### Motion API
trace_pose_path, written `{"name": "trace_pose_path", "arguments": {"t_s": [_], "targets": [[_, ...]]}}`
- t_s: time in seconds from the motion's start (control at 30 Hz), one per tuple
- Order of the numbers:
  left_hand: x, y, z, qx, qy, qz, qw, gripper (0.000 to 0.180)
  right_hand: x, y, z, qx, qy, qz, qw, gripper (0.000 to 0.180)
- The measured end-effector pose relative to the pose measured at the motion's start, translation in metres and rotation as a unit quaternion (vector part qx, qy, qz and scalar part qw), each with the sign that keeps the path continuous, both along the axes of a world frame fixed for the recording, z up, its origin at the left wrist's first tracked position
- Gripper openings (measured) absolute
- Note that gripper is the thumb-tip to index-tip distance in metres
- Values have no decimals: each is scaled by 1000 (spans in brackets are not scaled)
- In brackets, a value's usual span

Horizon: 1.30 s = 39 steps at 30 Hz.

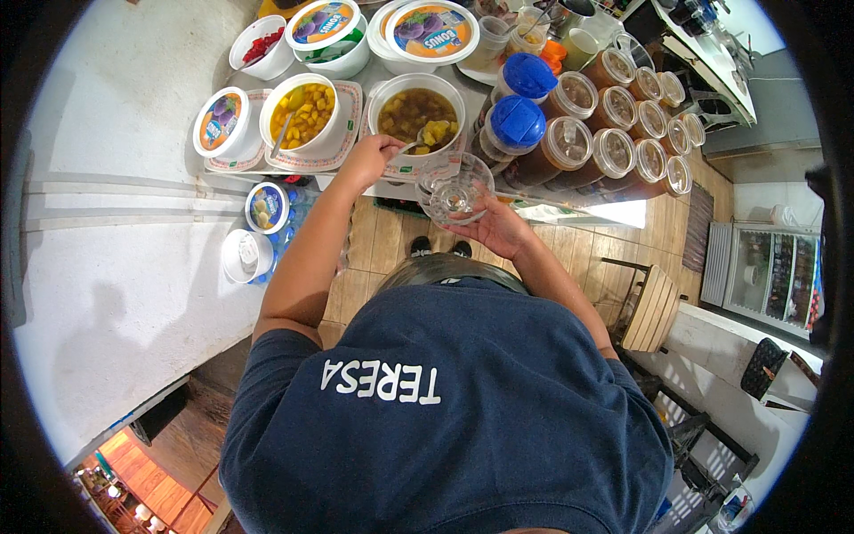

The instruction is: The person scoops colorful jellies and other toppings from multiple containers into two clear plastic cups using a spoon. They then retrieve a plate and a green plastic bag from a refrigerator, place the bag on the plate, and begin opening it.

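My left hand [366,162] is closed around the handle of a spoon [408,147]. In the spoon's bowl is a heap of yellow fruit pieces [437,133], above a white tub [462,100] of brown syrup with chunks in it. My right hand [500,230] grips a clear footed dessert cup [436,189] from its right side. The cup is just in front of the tub, by the table's near edge, and no fruit shows in it. Left of the syrup tub, a second white tub [331,133] contains yellow diced fruit and another spoon [283,132].
Several lidded cups of brown drink [614,153] and blue-lidded jugs [516,123] crowd the table's right. Behind stand lidded tubs [431,34] and a bowl of red pieces [263,44]. A wooden chair [650,311] is at the right, and a wall [116,240] at the left.
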<state>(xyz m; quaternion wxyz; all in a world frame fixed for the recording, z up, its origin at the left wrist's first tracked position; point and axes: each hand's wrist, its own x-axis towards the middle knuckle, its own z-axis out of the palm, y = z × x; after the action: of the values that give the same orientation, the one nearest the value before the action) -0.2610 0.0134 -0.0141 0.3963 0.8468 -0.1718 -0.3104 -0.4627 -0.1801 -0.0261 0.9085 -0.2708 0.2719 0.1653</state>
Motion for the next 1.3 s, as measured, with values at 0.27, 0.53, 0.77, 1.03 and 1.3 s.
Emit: {"name": "trace_pose_path", "arguments": {"t_s": [0.27, 0.53, 0.77, 1.03, 1.3], "targets": [[-27, 16, 35, -20, -154, -72, 985, 20, 1, -2, -6, 3, -12, 3, 1000, 36], [-51, 27, 65, 44, -287, -81, 953, 17, -1, -10, -19, 46, -17, 37, 998, 74], [-20, 5, 31, 155, -352, -10, 923, 16, -5, -8, -11, -5, -38, 57, 998, 74], [-21, -20, 18, 208, -336, -132, 909, 21, -19, -10, -18, 16, -5, 57, 998, 74], [-19, -26, 9, 178, -412, -152, 881, 20, -22, -9, -11, 5, -13, 44, 999, 74]]}}
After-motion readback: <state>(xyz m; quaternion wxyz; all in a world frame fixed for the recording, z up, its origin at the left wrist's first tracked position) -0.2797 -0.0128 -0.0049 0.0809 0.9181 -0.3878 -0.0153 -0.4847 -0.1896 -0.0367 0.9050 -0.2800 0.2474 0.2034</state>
